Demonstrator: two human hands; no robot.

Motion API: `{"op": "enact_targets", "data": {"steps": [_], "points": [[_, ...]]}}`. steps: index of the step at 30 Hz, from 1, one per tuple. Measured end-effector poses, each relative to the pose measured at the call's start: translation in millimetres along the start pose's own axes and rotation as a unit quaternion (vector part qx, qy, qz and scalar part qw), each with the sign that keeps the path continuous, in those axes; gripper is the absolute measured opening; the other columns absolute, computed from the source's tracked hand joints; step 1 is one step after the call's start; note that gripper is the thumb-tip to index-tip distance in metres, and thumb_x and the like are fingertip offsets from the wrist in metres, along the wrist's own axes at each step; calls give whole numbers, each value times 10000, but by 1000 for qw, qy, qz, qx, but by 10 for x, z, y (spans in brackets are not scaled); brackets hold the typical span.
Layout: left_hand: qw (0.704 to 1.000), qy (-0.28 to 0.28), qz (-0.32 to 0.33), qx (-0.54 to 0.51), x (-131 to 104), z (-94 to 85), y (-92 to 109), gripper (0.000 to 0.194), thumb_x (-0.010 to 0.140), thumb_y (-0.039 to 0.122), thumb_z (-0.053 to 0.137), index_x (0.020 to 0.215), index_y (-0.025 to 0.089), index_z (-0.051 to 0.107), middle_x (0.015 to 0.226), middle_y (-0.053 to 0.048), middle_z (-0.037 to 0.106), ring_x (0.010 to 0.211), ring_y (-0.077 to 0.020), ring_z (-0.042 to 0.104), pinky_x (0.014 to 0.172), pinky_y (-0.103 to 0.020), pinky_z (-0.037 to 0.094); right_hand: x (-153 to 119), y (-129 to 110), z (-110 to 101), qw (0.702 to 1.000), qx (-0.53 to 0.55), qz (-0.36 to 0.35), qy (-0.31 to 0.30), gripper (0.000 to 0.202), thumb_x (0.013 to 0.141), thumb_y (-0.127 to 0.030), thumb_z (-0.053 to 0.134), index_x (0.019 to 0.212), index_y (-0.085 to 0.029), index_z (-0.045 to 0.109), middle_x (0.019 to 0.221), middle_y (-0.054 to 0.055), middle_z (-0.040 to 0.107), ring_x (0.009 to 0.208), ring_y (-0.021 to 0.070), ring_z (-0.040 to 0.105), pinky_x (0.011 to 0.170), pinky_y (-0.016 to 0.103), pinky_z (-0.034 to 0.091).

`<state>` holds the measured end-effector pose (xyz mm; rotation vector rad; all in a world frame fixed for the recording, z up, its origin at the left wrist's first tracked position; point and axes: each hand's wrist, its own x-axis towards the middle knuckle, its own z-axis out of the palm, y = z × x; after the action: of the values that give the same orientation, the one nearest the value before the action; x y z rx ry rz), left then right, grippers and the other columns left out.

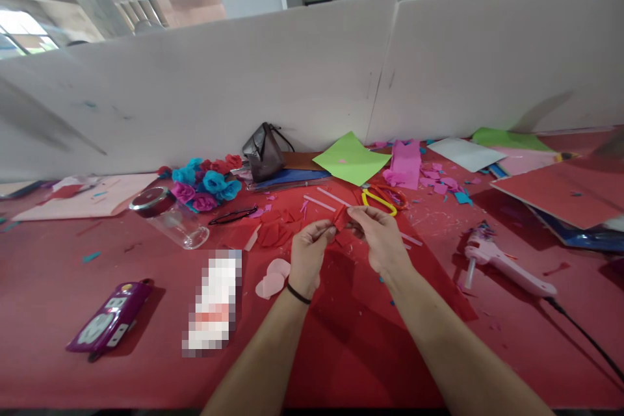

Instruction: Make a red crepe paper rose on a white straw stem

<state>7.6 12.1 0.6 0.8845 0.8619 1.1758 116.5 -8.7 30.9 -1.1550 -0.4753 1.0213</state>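
My left hand [311, 250] and my right hand [379, 234] meet over the middle of the table, both pinching a small piece of red paper [341, 218] between fingertips. A dark band circles my left wrist. Just left of my left hand lies a pile of red paper pieces [277, 229], with pale pink paper circles [273, 279] nearer to me. Beyond my hands are translucent glue sticks [333, 197] and scissors [379, 201] with yellow and red handles. A large red paper sheet [341, 338] spreads beneath my forearms.
To the left are a glass jar [178, 224], a purple case [112, 318] and blue, pink and red paper flowers [209, 185]. A pink glue gun [507, 266] with a cord lies right. Along the white partition [292, 84] sit a dark pouch [264, 153] and green paper [351, 159].
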Motion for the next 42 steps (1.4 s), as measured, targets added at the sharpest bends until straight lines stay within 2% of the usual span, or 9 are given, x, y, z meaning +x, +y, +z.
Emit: {"op": "enact_targets", "data": {"steps": [11,21,26,29,32,37,42], "points": [[999,14,-13,-30,-8,14,-7,257,544,215,799,769,151,693,715,-18,707,681,-107,628,711,-236,463,-19,-47,-10,999,-12,-30,-3,168,497,-301,705,621,-197,659,558,-31,610,555,118,542,585,255,411],[999,-5,-22,-41,-14,1,-25,266,532,217,814,756,148,688,713,-10,691,641,-94,603,653,-223,450,7,-64,-48,994,-72,-55,-53,191,527,-312,716,672,-194,674,619,-17,631,615,124,534,658,279,420],[998,-30,-35,-41,-46,23,-2,251,544,203,812,748,139,681,705,-10,683,657,-103,622,705,-240,465,14,-36,-41,993,-70,-71,-65,195,519,-331,741,642,-199,669,652,-10,637,663,135,541,684,287,429],[996,-50,-59,-52,-68,31,38,253,540,196,814,736,138,664,715,-13,676,669,-119,636,728,-261,474,29,-29,-56,991,-83,-73,-70,171,536,-335,736,611,-198,666,627,-13,624,641,130,526,668,285,424],[989,-76,-110,-63,-70,17,89,274,542,162,803,766,151,646,747,-15,667,707,-143,652,720,-271,475,56,-36,-87,990,-99,-75,-68,153,549,-327,732,602,-199,668,623,-17,622,638,128,522,671,285,418],[970,-74,-203,-114,-41,-10,147,73,686,178,652,750,153,627,708,-14,632,655,-123,619,673,-261,487,109,-21,-150,981,-136,-65,-121,118,575,-306,736,619,-210,682,641,-21,642,673,134,544,723,291,420],[973,-90,-200,-77,-45,-22,133,86,709,199,669,759,153,618,686,-18,629,606,-106,598,618,-229,480,138,13,-168,978,-141,-71,-137,103,585,-301,732,617,-220,676,645,-28,633,680,136,539,724,292,411]]}}
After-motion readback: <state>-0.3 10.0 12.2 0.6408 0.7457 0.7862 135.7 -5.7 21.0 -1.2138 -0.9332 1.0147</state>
